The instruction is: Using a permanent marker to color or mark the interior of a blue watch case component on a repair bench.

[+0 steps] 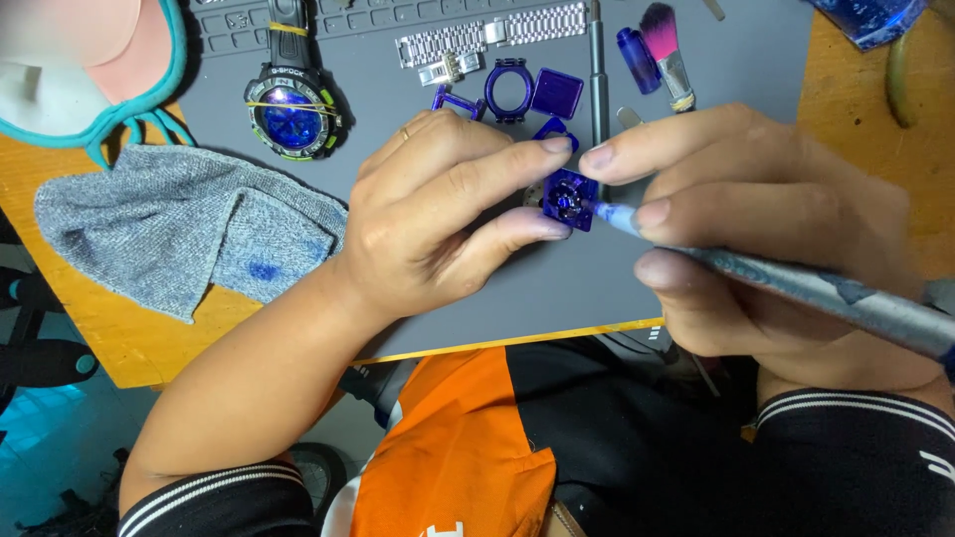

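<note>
grey mat (497, 288) covers the wooden desk (119, 338). left hand (438, 214) fingers pinch a small blue watch part (569, 199) just above it. right hand (766, 229) fingers grip a thin brush (796, 283) touching it. the part looks light, stiff and breakable; hold its edges.

Small square part (570, 199): translucent blue-violet. Brush handle (826, 290): grey, smeared with blue. Mat (557, 288): plain dark grey. Surface (90, 308): orange-brown wood. Cloth (169, 234): mottled grey knit, blue stain. Watch (291, 117): black, blue dial, yellow-green rim. Bracelet (492, 38): silver links. Bristle brush (660, 32): pink, dark-tipped.
</note>
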